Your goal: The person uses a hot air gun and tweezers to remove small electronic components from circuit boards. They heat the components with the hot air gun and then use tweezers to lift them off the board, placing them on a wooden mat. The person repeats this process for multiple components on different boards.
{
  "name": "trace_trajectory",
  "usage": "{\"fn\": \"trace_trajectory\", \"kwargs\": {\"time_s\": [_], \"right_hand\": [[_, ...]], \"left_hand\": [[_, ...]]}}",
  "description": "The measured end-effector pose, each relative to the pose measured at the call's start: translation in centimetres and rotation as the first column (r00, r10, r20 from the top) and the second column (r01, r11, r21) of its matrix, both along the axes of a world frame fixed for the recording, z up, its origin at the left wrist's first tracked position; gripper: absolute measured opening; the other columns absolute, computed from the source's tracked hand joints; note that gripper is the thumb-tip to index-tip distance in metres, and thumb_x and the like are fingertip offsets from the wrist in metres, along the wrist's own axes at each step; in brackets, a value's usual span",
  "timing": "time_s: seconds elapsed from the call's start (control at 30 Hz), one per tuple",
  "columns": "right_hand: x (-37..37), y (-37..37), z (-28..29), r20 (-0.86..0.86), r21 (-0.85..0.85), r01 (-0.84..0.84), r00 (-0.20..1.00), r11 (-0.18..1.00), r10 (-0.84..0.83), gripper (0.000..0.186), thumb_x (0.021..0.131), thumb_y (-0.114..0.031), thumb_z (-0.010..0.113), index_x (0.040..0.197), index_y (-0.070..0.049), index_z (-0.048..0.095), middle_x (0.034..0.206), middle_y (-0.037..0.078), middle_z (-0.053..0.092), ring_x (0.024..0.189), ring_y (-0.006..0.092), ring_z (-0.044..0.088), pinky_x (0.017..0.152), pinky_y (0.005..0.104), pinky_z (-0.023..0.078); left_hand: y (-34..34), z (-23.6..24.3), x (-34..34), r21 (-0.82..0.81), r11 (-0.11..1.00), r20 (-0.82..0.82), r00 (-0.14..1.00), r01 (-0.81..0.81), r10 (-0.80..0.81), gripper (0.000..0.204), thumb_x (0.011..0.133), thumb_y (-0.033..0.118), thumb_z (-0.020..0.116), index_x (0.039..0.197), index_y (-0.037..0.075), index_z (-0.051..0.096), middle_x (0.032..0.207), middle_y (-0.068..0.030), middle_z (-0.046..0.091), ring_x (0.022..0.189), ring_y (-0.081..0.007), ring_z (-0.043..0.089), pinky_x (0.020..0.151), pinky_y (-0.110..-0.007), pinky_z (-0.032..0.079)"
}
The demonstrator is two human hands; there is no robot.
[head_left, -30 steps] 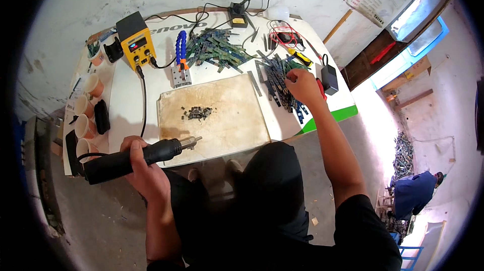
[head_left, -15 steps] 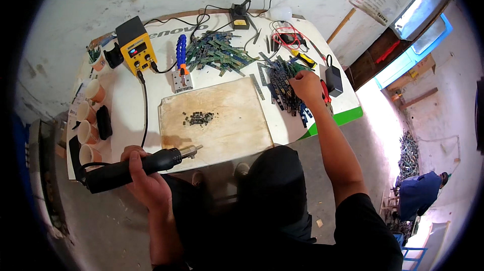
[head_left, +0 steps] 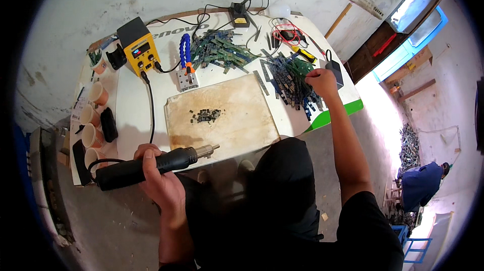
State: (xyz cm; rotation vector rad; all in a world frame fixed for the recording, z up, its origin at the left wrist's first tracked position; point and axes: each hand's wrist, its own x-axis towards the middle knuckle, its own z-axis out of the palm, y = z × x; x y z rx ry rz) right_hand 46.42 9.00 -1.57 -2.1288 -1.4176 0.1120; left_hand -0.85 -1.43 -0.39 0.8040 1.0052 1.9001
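Note:
My left hand (head_left: 160,172) is wrapped around the black handle of a hot air gun (head_left: 143,167), its metal nozzle pointing right over the table's front edge. Over the right-hand pile of circuit board strips (head_left: 285,82), the fingers of my right hand (head_left: 322,82) are pinched together beside a green board piece (head_left: 301,67). Whether a strip is between the fingertips is hidden. A stained, tan work mat (head_left: 227,135) lies between my hands, with a small heap of dark chips (head_left: 207,115) on it.
Another pile of board strips (head_left: 224,51) lies behind the mat. A yellow soldering station (head_left: 138,49), a blue flexible hose (head_left: 184,51) and several paper cups (head_left: 92,136) stand to the left. A black adapter (head_left: 334,72) sits at right. Far right, another person (head_left: 421,185) bends over.
My right hand has shifted right across the strip pile, uncovering a green board piece; the red-handled tool there is now hidden. The whole view has shifted slightly. My left hand keeps its hold.

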Motion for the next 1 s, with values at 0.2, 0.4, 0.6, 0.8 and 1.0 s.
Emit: {"fn": "trace_trajectory", "kwargs": {"time_s": [0.2,0.4,0.6,0.8,1.0], "right_hand": [[-1.0,-1.3,1.7,-0.186,0.071,0.037,0.982,0.997,-0.024,0.018,0.075,-0.016,0.078,0.088,-0.003,0.077,0.075,0.009,0.073,0.067,0.0164,0.067,0.065,0.0303,0.052],[-11.3,-4.6,3.4,0.01,0.155,-0.54,0.838,0.827,0.545,0.009,0.079,-0.004,0.076,0.088,-0.003,0.075,0.081,0.008,0.072,0.073,0.0184,0.065,0.069,0.0303,0.052],[-17.0,-5.4,1.8,0.285,0.093,-0.936,0.351,0.339,0.892,0.022,0.068,0.0,0.074,0.09,-0.006,0.074,0.093,0.005,0.07,0.077,0.0228,0.063,0.069,0.0327,0.054],[-17.6,-4.6,0.3,0.344,-0.035,-0.98,0.171,0.195,0.923,0.026,0.069,0.0,0.075,0.094,-0.006,0.074,0.099,0.005,0.071,0.079,0.0224,0.062,0.069,0.0324,0.054],[-17.8,-5.0,0.2,0.281,-0.065,-0.967,0.22,0.247,0.934,0.026,0.07,-0.005,0.074,0.096,-0.007,0.073,0.099,0.005,0.069,0.084,0.0241,0.062,0.076,0.0339,0.054]], "left_hand": [[0.4,-0.4,0.1,0.018,1.0,-0.019,1.0,-0.001,0.001,0.008,0.096,0.01,0.05,0.092,0.003,0.051,0.092,-0.0062,0.05,0.081,-0.0136,0.047,0.081,-0.027,0.04],[0.2,-1.4,-1.1,0.163,0.969,-0.41,0.88,-0.187,0.239,0.017,0.101,0.019,0.048,0.092,0.005,0.05,0.09,-0.0066,0.047,0.083,-0.0154,0.045,0.082,-0.028,0.04],[0.8,-0.7,-0.2,0.105,0.973,-0.197,0.954,-0.207,0.224,0.024,0.102,0.024,0.047,0.089,0.004,0.051,0.088,-0.007,0.048,0.082,-0.0161,0.046,0.081,-0.028,0.042],[0.6,-1.0,-1.2,0.052,0.987,-0.004,0.989,-0.15,0.151,0.012,0.095,0.011,0.054,0.095,-0.001,0.057,0.091,-0.0098,0.055,0.087,-0.0181,0.053,0.087,-0.03,0.043],[1.0,-1.3,-1.2,-0.022,0.988,-0.048,0.987,-0.155,0.153,0.023,0.098,0.025,0.051,0.087,0.005,0.054,0.086,-0.0056,0.05,0.084,-0.0156,0.047,0.081,-0.032,0.044]]}}
